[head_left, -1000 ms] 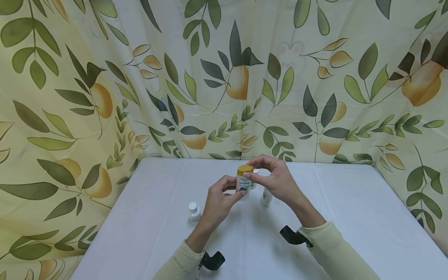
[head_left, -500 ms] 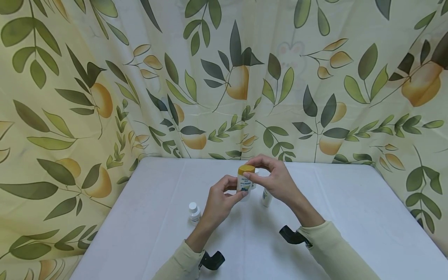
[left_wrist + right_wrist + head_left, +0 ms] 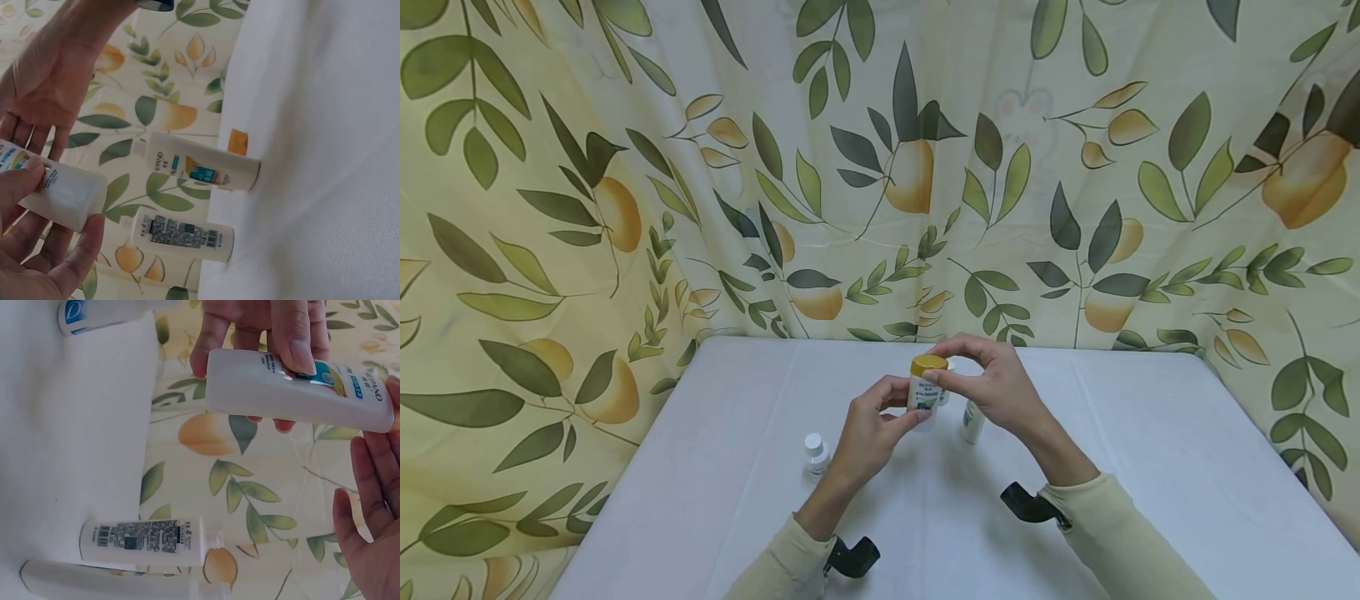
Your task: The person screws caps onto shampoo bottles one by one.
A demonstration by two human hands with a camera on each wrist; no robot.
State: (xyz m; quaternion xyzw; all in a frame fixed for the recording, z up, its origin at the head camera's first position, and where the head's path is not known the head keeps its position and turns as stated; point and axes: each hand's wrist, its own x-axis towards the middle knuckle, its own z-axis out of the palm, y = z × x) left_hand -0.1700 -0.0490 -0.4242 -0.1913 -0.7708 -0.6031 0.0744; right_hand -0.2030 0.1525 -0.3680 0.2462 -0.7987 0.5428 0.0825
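Above the white table (image 3: 1187, 450): one white bottle (image 3: 922, 397), lifted clear of the cloth, roughly upright, orange cap (image 3: 929, 362) uppermost. My left hand (image 3: 868, 421) holds it round the lower body, thumb across the label, fingers bent behind. My right hand (image 3: 996, 385) pinches at the cap, thumb in front, forefinger at the back (only a sliver of cap shows from the right wrist, so how firmly I press I cannot tell). Standing on the table: a small bottle (image 3: 816, 457) just left of my left forearm; a second bottle (image 3: 945, 390) behind the held one, partly hidden; a third bottle (image 3: 972, 425) below my right hand. Backdrop: leaf-and-fruit curtain (image 3: 1150, 279). Pale sleeves (image 3: 790, 558), black camera (image 3: 853, 558) at each wrist.
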